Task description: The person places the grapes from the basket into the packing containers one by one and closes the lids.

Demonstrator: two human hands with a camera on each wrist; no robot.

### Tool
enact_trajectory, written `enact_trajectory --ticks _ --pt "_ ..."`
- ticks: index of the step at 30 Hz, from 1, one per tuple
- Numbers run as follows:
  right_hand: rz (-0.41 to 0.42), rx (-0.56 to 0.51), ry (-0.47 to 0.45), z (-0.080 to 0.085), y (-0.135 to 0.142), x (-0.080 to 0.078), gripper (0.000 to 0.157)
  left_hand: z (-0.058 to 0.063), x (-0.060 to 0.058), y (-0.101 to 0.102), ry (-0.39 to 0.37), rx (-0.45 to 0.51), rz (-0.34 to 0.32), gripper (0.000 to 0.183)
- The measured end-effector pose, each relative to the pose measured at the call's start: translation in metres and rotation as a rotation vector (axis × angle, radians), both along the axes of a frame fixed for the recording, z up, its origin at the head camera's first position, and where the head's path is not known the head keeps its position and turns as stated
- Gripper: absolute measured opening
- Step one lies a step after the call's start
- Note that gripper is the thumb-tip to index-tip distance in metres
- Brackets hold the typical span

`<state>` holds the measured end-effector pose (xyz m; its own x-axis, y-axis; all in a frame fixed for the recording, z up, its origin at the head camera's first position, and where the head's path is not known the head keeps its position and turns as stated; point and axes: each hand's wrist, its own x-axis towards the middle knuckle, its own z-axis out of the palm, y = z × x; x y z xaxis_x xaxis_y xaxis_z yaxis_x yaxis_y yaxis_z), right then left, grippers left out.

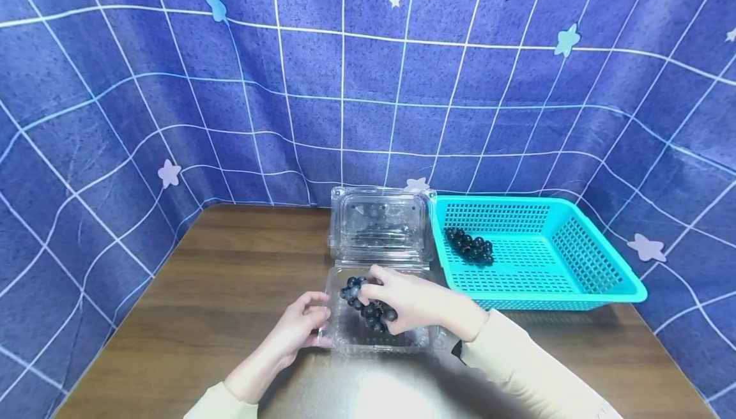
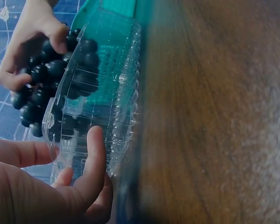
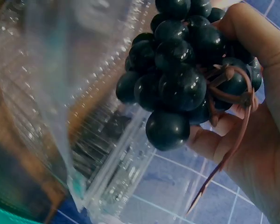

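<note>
A bunch of dark grapes (image 1: 372, 315) hangs from my right hand (image 1: 416, 301), over the base of a clear plastic clamshell container (image 1: 411, 342). In the right wrist view, fingers and thumb grip the grapes (image 3: 182, 86) from the side, and a brown stem (image 3: 233, 144) trails down. My left hand (image 1: 299, 324) holds the container's left side. Seen from the left wrist, its fingers sit on both sides of the clear wall (image 2: 102, 116). The hinged lid (image 1: 381, 221) lies folded back behind the base.
A turquoise plastic basket (image 1: 575, 285) stands to the right of the container, with another bunch of dark grapes (image 1: 470, 246) in its left part. Under everything is a brown wooden table (image 1: 241, 259). A blue gridded curtain (image 1: 368, 112) hangs behind it.
</note>
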<state>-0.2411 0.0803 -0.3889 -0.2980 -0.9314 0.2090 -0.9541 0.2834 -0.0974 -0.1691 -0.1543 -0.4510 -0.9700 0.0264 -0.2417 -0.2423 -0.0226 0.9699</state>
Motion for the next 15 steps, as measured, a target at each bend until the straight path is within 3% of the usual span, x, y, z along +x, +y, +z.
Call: enact_trajectory --ticks 5,15 --pt "-0.055 0.079 0.071 -0.007 -0.005 0.003 0.051 -0.002 -0.001 -0.001 0.004 0.008 -0.007 0.043" --pt "-0.071 0.152 0.163 -0.026 -0.015 0.005 0.053 -0.002 -0.004 0.0 -0.009 0.002 0.007 0.042"
